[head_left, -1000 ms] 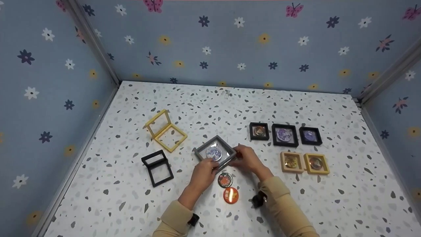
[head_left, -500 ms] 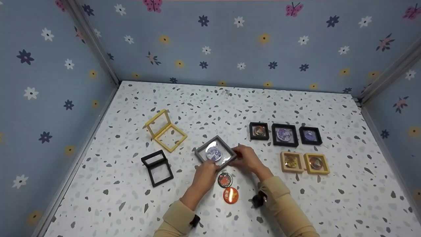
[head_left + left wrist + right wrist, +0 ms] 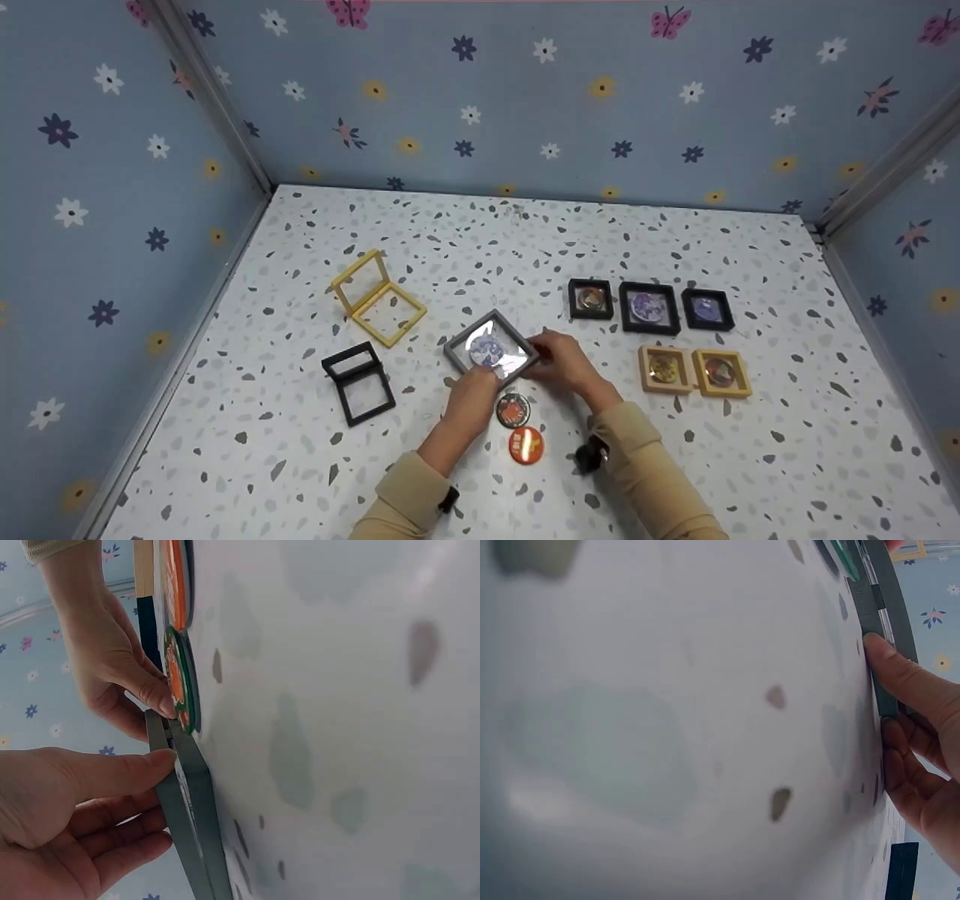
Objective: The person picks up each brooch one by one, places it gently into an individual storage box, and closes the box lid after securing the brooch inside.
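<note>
A grey square display frame [image 3: 459,358] lies cornerwise on the table, a round purple-and-white badge [image 3: 484,348] showing under its clear film. In the left wrist view a narrow gap shows between the frame's two halves. My left hand [image 3: 471,401] rests at the near left side, its thumb against the edge and its fingertips touching the upper half. At the right corner my right hand [image 3: 566,364] grips the frame, thumb on its side; the fingers are partly hidden in the head view. Just in front lie a green-rimmed badge [image 3: 513,410] and an orange badge [image 3: 526,445].
An unfolded yellow frame [image 3: 407,330] and an unfolded black frame [image 3: 345,403] lie at left. On the right stand several closed frames with badges inside, among them a large black frame [image 3: 631,328] and a yellow frame [image 3: 742,367]. Patterned panels [image 3: 510,112] enclose the table.
My left hand has shifted slightly right and its fingers have changed place on the grey frame's near side. The badge inside has shifted slightly left. My right hand keeps its place.
</note>
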Motion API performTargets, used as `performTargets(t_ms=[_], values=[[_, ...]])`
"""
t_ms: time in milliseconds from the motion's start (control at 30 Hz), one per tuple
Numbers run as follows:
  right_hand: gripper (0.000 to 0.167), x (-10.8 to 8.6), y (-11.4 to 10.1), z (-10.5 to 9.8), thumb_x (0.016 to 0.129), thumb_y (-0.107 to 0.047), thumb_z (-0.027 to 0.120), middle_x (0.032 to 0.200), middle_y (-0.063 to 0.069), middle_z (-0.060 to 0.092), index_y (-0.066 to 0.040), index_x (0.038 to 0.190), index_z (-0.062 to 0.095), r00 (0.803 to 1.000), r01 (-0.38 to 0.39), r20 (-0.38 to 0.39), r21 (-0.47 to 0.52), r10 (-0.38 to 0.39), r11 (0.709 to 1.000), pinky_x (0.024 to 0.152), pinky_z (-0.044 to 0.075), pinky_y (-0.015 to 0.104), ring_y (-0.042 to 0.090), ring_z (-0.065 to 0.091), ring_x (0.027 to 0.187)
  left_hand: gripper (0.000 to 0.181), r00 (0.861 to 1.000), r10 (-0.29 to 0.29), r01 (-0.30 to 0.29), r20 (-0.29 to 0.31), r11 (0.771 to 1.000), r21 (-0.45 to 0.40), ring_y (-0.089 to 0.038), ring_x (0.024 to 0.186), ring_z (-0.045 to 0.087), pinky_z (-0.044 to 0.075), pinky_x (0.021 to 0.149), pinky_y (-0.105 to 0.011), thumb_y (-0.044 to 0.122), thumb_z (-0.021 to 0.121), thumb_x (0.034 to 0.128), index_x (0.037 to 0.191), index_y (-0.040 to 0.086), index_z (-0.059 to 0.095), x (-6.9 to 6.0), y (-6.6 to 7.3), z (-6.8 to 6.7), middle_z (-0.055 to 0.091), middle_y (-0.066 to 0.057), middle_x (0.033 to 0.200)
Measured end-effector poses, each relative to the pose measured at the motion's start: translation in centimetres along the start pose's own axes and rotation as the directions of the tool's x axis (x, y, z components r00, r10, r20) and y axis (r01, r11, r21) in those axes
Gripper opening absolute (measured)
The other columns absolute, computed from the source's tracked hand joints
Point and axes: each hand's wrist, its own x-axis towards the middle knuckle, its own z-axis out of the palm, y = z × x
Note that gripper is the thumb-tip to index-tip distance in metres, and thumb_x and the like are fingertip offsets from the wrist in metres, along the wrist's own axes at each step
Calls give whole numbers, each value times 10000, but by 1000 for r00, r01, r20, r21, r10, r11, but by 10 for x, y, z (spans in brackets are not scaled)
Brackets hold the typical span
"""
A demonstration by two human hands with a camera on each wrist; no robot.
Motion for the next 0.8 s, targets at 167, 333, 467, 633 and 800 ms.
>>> performTargets(t_ms=[167, 333, 467, 633, 800], values=[[440, 0, -1, 1, 629, -193, 790, 908, 37, 636, -49, 1018, 646, 1000, -12, 8, -6, 12, 1000, 812, 430, 339, 183, 571, 832, 137, 1000, 11, -11, 6, 998, 59, -237, 591, 560, 441, 506, -352, 0, 525, 752, 646, 11, 612, 1, 3, 0, 564, -101, 645], [437, 0, -1, 1, 631, -206, 788, 892, 24, 635, -58, 1018, 646, 1000, -13, 2, -9, 13, 1000, 814, 431, 334, 169, 572, 816, 142, 1000, 5, -5, 4, 996, 86, -219, 580, 553, 443, 483, -338, 0, 534, 745, 642, 15, 630, 1, 4, 1, 555, -81, 635], [439, -1, -1, 0, 640, -210, 787, 864, 16, 631, -49, 1024, 645, 1000, -8, -3, -4, 8, 1000, 777, 442, 323, 153, 568, 780, 133, 1000, 14, -14, 1, 997, 79, -210, 592, 557, 452, 491, -334, 3, 545, 742, 655, 17, 644, 0, 4, 0, 559, -74, 639], [427, -2, -4, 0, 666, -198, 773, 852, 34, 642, -26, 1032, 636, 1000, -29, -9, -10, 29, 1000, 771, 442, 326, 152, 578, 770, 130, 1000, 23, -23, 5, 998, 56, -218, 612, 565, 454, 506, -347, 22, 539, 755, 666, 38, 632, -1, 2, -1, 578, -82, 662], [418, -3, -6, 0, 678, -172, 761, 826, 41, 631, -10, 1039, 624, 999, -39, -3, -21, 39, 999, 703, 459, 288, 136, 569, 724, 123, 999, 34, -34, -1, 998, 51, -230, 609, 558, 446, 502, -354, 26, 526, 755, 684, 54, 622, -2, 0, -2, 578, -88, 678]])
